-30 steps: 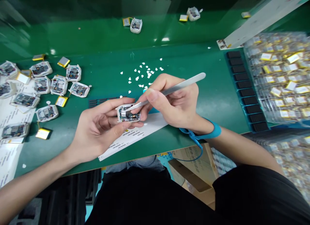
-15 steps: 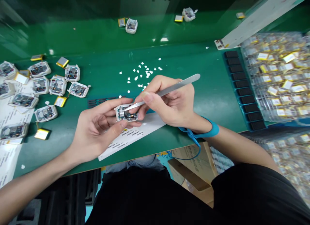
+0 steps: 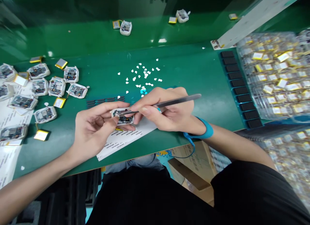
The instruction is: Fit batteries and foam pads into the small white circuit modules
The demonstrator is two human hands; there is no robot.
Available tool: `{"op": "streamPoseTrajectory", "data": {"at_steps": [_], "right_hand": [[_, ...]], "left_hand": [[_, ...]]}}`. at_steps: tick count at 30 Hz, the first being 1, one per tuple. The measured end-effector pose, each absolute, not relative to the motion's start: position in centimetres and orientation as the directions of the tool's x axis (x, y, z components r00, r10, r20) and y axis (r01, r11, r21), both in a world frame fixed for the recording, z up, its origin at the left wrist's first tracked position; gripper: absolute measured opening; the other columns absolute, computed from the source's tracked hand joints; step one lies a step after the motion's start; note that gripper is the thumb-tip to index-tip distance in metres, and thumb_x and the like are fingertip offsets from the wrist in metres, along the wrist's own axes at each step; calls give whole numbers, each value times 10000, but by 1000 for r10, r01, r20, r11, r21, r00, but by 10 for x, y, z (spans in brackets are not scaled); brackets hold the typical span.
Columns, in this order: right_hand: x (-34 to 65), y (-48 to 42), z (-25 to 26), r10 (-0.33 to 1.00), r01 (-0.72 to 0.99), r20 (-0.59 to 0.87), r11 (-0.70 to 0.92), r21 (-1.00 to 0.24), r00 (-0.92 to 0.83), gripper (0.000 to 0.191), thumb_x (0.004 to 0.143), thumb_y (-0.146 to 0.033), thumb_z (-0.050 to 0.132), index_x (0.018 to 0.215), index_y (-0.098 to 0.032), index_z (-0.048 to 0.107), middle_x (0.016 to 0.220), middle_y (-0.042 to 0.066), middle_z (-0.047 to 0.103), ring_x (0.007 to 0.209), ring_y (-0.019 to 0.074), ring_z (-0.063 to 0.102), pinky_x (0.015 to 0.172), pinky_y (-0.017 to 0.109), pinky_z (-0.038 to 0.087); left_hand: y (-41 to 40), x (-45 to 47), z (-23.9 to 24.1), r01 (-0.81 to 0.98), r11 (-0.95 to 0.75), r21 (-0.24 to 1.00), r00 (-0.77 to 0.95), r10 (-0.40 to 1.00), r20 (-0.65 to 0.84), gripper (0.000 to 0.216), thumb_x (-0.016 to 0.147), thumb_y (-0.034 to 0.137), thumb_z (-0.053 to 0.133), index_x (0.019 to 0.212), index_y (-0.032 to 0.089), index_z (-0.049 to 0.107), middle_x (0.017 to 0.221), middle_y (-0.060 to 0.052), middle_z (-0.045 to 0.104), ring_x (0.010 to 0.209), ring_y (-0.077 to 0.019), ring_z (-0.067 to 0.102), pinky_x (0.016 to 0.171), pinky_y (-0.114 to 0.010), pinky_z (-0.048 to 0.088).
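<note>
My left hand (image 3: pixel 94 126) grips a small white device housing (image 3: pixel 123 119) with an exposed circuit board, tilted toward me above the bench. Its thumb presses on the near left edge and the fingers support the far side. In my right hand (image 3: pixel 167 110) is a pair of metal tweezers (image 3: pixel 180 100), held like a pen. Their tips reach onto the left part of the board, beside my left thumb; whether they pinch anything is too small to tell. A printed white sheet (image 3: pixel 126 139) lies under the hands, and part of a yellow-edged battery (image 3: pixel 118 129) shows below the housing.
Small white stickers (image 3: pixel 145 73) lie scattered beyond my hands. Several open housings (image 3: pixel 56 86) with batteries sit at left. Black pads on a strip (image 3: pixel 236 83) and clear trays of batteries (image 3: pixel 271 76) stand at right. A blue wrist strap (image 3: pixel 204 129) trails a cord.
The device housing has moved slightly left and nearer to me. My right hand has lowered the tweezers to a flatter angle, and their tips now lie beside my left thumb.
</note>
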State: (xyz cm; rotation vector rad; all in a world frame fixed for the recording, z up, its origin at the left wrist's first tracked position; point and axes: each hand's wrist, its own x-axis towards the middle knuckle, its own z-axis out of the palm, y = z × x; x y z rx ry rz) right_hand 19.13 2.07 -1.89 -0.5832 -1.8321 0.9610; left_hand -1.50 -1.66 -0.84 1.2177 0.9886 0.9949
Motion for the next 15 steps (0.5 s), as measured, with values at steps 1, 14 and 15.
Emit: {"op": "streamPoseTrajectory", "data": {"at_steps": [1, 14, 15], "right_hand": [[192, 21, -19, 719, -17, 548, 600, -800, -428, 106, 971, -215, 627, 981, -186, 728, 814, -9, 773, 680, 99, 741, 592, 195, 599], [192, 29, -14, 851, 196, 461, 511, -837, -251, 148, 1000, -243, 568, 979, -195, 706, 958, 14, 744, 793, 125, 740, 645, 232, 629], [193, 31, -15, 853, 232, 437, 504, -832, -284, 158, 1002, -254, 565, 977, -178, 702, 944, 16, 743, 793, 116, 737, 644, 212, 620]], "left_hand": [[-17, -15, -9, -73, 94, 993, 267, 961, -71, 225, 911, 133, 663, 1076, 245, 768, 913, -4, 814, 709, -213, 793, 694, -308, 696], [2, -25, -3, -60, -72, 996, -76, 995, 67, 71, 963, 212, 679, 991, 220, 744, 904, 59, 785, 746, -154, 767, 757, -338, 672], [2, -26, -3, -54, -76, 996, -77, 994, 72, 67, 961, 207, 683, 993, 214, 741, 899, 58, 782, 747, -152, 765, 752, -337, 672]]}}
